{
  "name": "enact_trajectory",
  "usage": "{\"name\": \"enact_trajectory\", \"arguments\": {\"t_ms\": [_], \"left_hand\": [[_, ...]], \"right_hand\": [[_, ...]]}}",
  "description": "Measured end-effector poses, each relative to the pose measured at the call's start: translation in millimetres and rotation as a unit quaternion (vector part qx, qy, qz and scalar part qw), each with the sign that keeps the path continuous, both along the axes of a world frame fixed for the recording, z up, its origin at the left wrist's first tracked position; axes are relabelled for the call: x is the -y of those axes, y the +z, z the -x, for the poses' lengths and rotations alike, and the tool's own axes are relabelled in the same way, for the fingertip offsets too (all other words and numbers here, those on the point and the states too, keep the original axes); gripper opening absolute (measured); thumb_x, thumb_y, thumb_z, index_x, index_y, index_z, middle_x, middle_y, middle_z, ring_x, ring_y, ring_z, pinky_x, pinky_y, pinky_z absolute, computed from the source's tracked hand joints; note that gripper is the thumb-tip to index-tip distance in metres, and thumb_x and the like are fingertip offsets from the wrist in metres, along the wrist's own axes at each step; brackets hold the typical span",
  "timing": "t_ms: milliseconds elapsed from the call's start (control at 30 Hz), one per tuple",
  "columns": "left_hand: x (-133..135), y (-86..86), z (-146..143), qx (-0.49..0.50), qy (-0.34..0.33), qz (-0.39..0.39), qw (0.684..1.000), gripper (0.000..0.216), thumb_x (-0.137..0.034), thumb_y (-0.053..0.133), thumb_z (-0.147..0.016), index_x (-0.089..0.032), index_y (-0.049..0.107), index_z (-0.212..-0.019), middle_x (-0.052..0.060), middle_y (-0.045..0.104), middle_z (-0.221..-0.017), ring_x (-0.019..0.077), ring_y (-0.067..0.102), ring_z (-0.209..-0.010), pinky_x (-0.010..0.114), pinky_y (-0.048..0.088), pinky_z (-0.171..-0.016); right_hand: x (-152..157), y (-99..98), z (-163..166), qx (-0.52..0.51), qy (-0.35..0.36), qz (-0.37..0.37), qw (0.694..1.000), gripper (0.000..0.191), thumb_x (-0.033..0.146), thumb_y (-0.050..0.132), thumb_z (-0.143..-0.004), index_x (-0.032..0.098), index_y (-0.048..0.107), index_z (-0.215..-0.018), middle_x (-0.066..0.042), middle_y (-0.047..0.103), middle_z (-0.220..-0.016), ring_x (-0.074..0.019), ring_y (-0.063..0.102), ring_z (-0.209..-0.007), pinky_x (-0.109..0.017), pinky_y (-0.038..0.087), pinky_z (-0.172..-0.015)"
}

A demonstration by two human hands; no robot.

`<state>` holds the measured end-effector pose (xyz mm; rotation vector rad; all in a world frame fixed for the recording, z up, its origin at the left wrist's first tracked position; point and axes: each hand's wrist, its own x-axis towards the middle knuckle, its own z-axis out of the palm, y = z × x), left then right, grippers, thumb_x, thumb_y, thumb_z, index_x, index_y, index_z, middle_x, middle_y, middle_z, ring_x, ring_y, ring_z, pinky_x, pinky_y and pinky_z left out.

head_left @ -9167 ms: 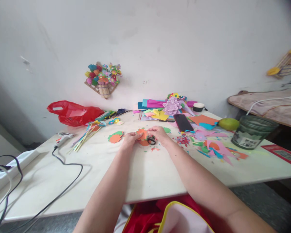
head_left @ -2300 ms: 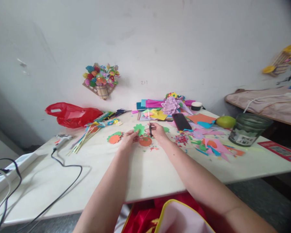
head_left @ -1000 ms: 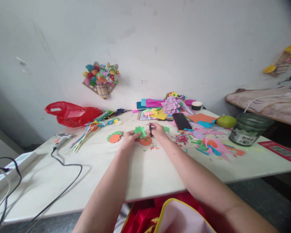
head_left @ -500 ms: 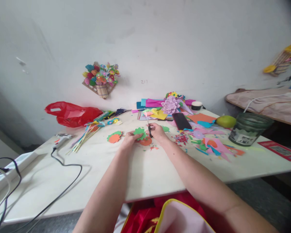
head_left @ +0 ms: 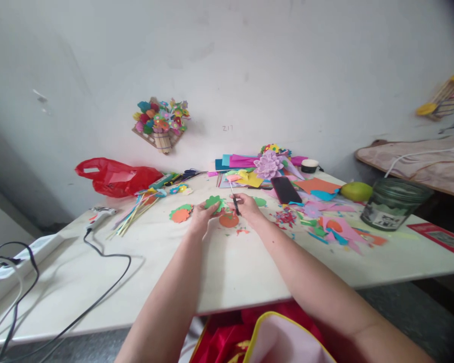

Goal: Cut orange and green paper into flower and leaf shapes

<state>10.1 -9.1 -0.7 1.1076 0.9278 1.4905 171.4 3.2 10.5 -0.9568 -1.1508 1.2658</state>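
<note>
My left hand (head_left: 200, 217) pinches a green flower-shaped foam cut-out (head_left: 214, 203) just above the white table (head_left: 227, 267). My right hand (head_left: 247, 207) is closed round small scissors (head_left: 233, 196), their blades pointing up and away beside the green piece. An orange foam disc (head_left: 228, 220) lies on the table right under both hands. Small orange scraps (head_left: 242, 232) lie just in front of it.
A green-and-orange cut-out (head_left: 180, 214) lies to the left, with coloured sticks (head_left: 134, 212), a glue gun (head_left: 98, 216) and its black cord (head_left: 98, 282). A red bag (head_left: 115, 176) lies at the back. A phone (head_left: 285, 190), foam scraps (head_left: 333, 227), a green fruit (head_left: 356, 192) and a glass jar (head_left: 393, 204) are on the right.
Nine seconds ago both hands held the orange piece; it now lies on the table and the left hand holds the green flower. Over the last second the hands barely moved.
</note>
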Motion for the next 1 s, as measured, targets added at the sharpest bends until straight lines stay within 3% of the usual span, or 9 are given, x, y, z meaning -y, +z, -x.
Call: {"name": "enact_trajectory", "arguments": {"t_ms": [300,533,1000], "left_hand": [[-3.7,-2.7,3.8,0.043,0.025,0.005,0.999,0.044,-0.039,0.096,-0.050,-0.016,0.071,-0.078,0.004,0.074,-0.075,0.0179,0.070,-0.067,0.035,0.060,-0.075],[-9.7,-7.0,5.8,0.058,0.056,-0.003,0.997,0.043,-0.037,0.094,-0.049,-0.017,0.070,-0.079,0.004,0.074,-0.077,0.0214,0.073,-0.078,0.036,0.058,-0.082],[-7.8,-3.9,4.6,0.079,0.051,0.009,0.996,0.034,-0.027,0.092,-0.050,-0.016,0.070,-0.074,0.005,0.074,-0.074,0.0226,0.074,-0.077,0.036,0.059,-0.079]], "right_hand": [[8.9,-1.7,-4.5,0.082,0.132,-0.009,0.988,0.036,0.047,0.083,-0.074,0.016,0.064,-0.078,0.002,0.063,-0.054,-0.0068,0.050,-0.040,-0.016,0.027,-0.035],[7.4,-4.5,-6.9,0.105,0.179,0.005,0.978,0.039,0.049,0.082,-0.077,0.017,0.060,-0.072,0.001,0.065,-0.056,-0.0064,0.052,-0.039,-0.014,0.025,-0.033],[7.8,-6.1,-9.9,0.133,0.215,-0.010,0.967,0.038,0.049,0.080,-0.079,0.017,0.062,-0.075,0.001,0.066,-0.059,-0.0058,0.052,-0.040,-0.014,0.028,-0.033]]}}
